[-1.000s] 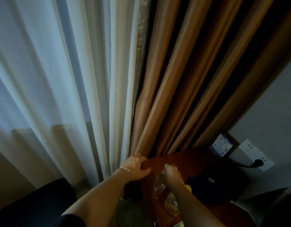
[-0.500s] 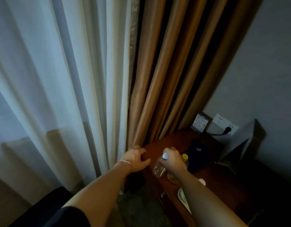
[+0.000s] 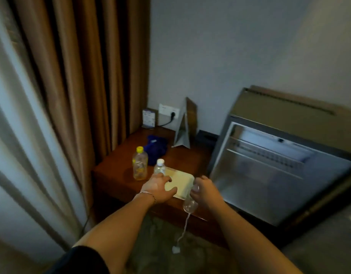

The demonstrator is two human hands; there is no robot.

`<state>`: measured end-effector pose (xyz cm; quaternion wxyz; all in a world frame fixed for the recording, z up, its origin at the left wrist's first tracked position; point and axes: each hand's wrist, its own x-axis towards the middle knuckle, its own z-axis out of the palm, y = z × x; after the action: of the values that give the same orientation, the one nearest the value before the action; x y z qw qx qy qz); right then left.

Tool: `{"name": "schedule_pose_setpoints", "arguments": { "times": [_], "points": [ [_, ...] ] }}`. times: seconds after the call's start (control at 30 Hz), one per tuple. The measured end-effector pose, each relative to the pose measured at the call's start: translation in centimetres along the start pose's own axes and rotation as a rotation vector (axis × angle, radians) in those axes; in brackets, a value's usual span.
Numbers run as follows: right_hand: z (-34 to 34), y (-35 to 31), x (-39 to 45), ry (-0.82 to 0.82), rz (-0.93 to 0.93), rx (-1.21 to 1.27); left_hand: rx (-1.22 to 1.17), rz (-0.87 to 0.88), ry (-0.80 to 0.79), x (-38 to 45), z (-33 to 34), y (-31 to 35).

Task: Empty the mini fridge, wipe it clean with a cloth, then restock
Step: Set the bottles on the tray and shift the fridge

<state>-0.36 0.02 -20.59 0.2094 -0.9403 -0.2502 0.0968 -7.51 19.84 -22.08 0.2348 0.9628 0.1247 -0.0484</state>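
Bottle (image 3: 189,203) grasped in your right grip (image 3: 205,191), neck up, base hanging down; open fridge (image 3: 269,175) lies right. Left grip (image 3: 157,187) spread flat, clasping nothing, on pale tray (image 3: 183,183) on counter (image 3: 115,175).

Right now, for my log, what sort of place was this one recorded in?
Most likely a hotel guest room. Floor-length brown curtains hang beside a small wooden side table, an open mini fridge stands next to it, and a folded tent card stands on the table by the wall socket.
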Motion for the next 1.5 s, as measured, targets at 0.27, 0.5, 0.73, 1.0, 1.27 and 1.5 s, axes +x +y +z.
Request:
{"name": "schedule_pose_setpoints", "arguments": {
  "times": [0.27,0.5,0.73,1.0,1.27,1.5],
  "points": [
    [-6.5,16.4,-20.1,0.184,0.327,0.031,0.115,0.322,-0.135,-5.8,10.7,20.1],
    [-9.8,26.8,-37.7,0.236,0.53,0.031,0.222,0.624,-0.234,-15.0,20.3,34.8],
    [-11.0,32.6,-52.0,0.277,0.685,0.134,0.263,0.766,-0.358,-23.5,27.2,44.2],
    [-12.4,38.7,-62.1,0.387,0.9,0.144,0.194,0.981,-0.514,-32.0,33.8,54.6],
    [-15.6,46.2,-68.7,0.413,1.04,0.097,0.224,1.025,-0.517,-31.3,40.4,65.2],
    [-20.7,55.9,-69.2,0.321,1.05,0.01,0.221,0.997,-0.52,-28.2,46.0,74.0]
  ]
}}
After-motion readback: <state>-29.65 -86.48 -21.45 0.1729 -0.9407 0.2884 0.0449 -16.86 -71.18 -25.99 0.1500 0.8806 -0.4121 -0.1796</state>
